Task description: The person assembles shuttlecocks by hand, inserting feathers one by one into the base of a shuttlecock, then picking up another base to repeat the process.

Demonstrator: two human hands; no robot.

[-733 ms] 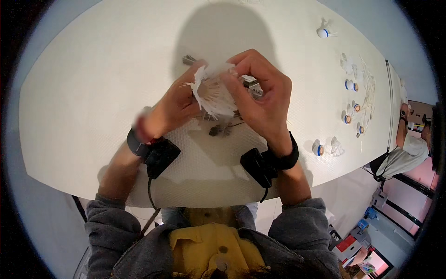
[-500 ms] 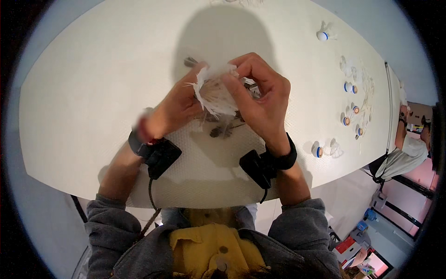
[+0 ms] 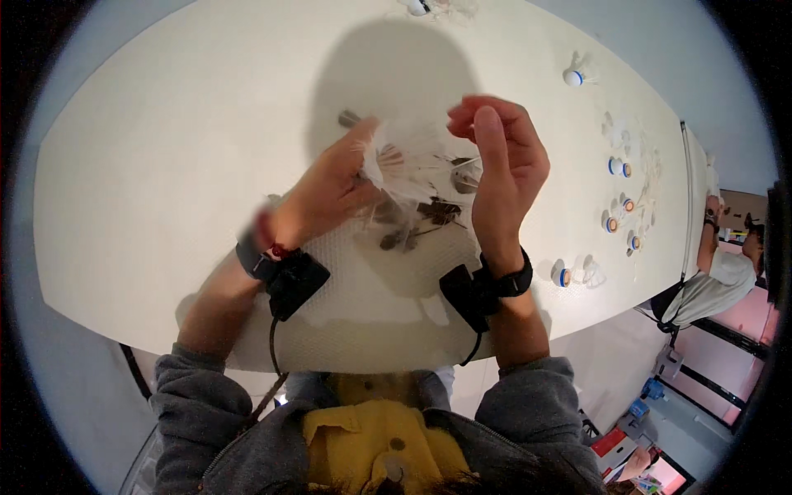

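My right hand [image 3: 510, 161] has left the white, cone-shaped feather shuttlecock [image 3: 398, 167] at my twelve o'clock; it hovers at three o'clock, loosely parted, apparently empty, so only my wrapped left hand [image 3: 330, 186] supports the feathers.

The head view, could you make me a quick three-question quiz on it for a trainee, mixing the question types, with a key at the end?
1. Which hand holds the white feather cone?
2. True or false: the right hand holds nothing visible.
3. The band on the shuttlecock lying at the upper right is: A red, B blue, C green.

Key: 1. The left hand. 2. True. 3. B.
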